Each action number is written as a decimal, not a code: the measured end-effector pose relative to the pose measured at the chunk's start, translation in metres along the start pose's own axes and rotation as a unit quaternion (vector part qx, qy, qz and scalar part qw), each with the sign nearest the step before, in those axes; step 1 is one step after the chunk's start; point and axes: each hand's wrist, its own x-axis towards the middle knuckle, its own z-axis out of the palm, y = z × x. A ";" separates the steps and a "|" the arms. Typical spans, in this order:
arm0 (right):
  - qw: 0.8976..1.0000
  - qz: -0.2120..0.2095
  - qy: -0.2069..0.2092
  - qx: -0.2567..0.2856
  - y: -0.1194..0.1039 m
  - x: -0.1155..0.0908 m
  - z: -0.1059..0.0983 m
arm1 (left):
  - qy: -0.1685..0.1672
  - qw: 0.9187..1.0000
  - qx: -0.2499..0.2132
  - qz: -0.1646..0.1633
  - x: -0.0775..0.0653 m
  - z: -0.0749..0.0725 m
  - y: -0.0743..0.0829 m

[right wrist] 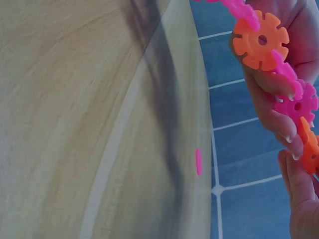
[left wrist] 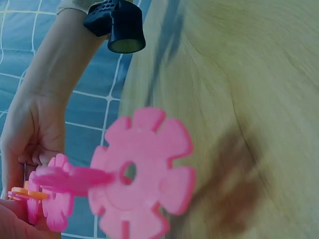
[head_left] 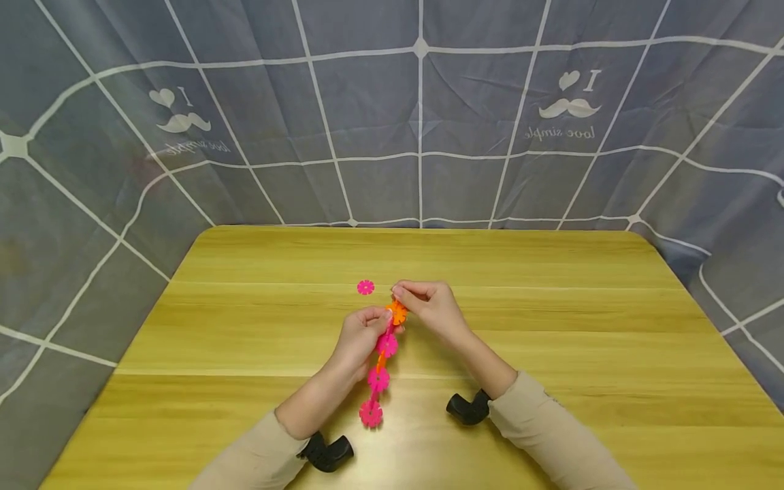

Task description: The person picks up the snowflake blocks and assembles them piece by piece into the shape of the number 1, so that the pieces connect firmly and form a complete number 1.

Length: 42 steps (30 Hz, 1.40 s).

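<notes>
A chain of interlocking flower-shaped plastic discs, pink and orange, hangs from my left hand (head_left: 358, 340), whose fingers and thumb grip it near its upper end. The lowest pink disc (head_left: 370, 414) dangles over the table and looms large in the left wrist view. At the top sits an orange disc (head_left: 399, 314), where my right hand (head_left: 436, 309) pinches with thumb and forefinger at its far edge. In the right wrist view another orange disc (right wrist: 261, 41) lies midway along the chain, against the left hand's fingers.
One loose pink disc (head_left: 365, 287) lies flat on the wooden table (head_left: 551, 306), just beyond the hands. Black wrist devices (head_left: 468, 408) are on both forearms. A grey curtain (head_left: 367, 122) with white lines surrounds the table's back and sides.
</notes>
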 end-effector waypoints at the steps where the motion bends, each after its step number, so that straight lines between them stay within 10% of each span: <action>1: 1.000 0.001 0.001 0.003 0.000 0.000 0.001 | 0.002 1.000 -0.002 0.001 0.000 0.000 0.000; 26: 0.992 0.014 -0.088 0.089 0.015 0.010 -0.019 | -0.155 0.987 0.029 0.019 0.004 0.002 0.007; 42: 0.993 0.045 -0.109 0.031 0.026 0.028 -0.018 | -0.098 0.993 0.071 0.001 0.012 -0.015 -0.003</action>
